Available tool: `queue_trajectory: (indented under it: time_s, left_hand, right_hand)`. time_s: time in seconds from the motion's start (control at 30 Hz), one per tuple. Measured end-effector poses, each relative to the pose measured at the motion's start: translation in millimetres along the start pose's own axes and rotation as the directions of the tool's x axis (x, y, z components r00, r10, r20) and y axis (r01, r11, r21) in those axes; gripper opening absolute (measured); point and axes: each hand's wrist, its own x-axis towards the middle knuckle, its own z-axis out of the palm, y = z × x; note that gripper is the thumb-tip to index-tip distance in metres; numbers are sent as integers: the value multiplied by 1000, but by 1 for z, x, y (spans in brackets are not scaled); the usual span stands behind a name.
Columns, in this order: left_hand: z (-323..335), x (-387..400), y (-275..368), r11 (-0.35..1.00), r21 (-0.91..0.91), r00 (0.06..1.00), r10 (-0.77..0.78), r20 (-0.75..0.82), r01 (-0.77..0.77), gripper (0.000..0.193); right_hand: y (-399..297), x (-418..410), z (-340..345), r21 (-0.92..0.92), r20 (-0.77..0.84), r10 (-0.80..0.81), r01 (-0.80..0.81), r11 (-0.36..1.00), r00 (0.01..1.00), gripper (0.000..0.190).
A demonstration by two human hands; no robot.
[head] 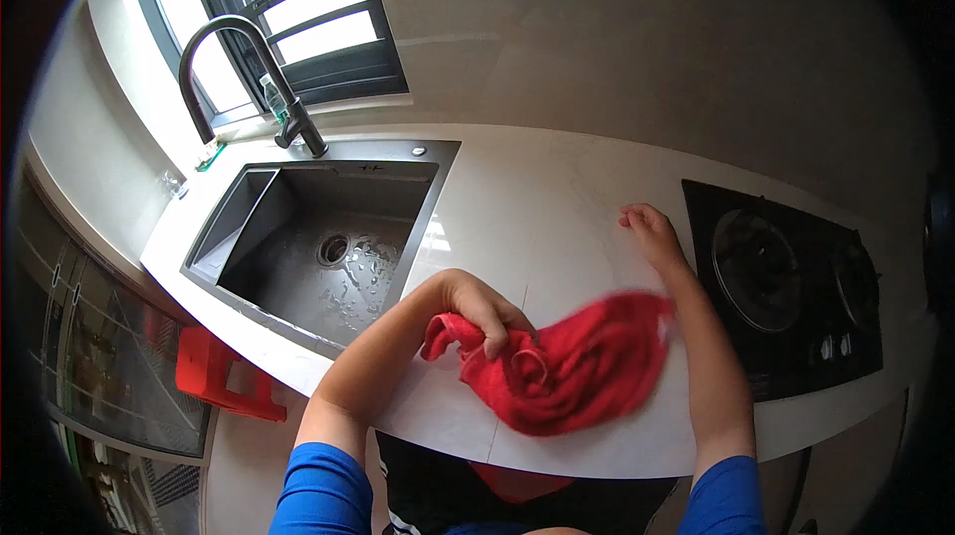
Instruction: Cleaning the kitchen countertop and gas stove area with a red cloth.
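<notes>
My left hand point(485, 311) grips a red cloth point(582, 371), which looks like a terry towel, near its left end. The loose right part of the cloth spreads over the front of the pale countertop point(552, 214) and is blurred. My right hand point(653, 229) is apart from the cloth, farther back and just left of the black gas hob point(783, 363). Its fingers are curled in, and I see nothing in them. Whether it touches the counter is unclear.
Left of my hands is a dark sink point(448, 169) with water drops around its drain. A tall gooseneck faucet point(239, 20) rises behind it, with a plastic bottle point(273, 97) by the window. A red plastic stool point(216, 378) stands on the floor at lower left.
</notes>
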Motion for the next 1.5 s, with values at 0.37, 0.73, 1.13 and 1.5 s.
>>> queue_trajectory:
  time_s: [0.37, 0.73, 1.13, 1.5]
  left_hand:
    - [-86, -67, -34, 653, 394, -138, 407, -903, -647, 24]
    - [-41, -34, -10, 847, 69, 299, 261, -918, -527, 44]
    - [-12, -27, -3, 991, 128, 971, 76, -228, -47, 59]
    - [-89, -69, -37, 543, 503, -452, 236, -860, -673, 36]
  right_hand:
    - [11, 7, -3, -110, 34, -59, 62, 992, 998, 28]
    - [6, 4, -1, -93, 14, -2, 4, 996, 1000, 28]
    - [1, 2, 2, -70, 10, -13, 14, 997, 1000, 26]
    - [1, 2, -1, -31, 26, -29, 30, 999, 999, 26]
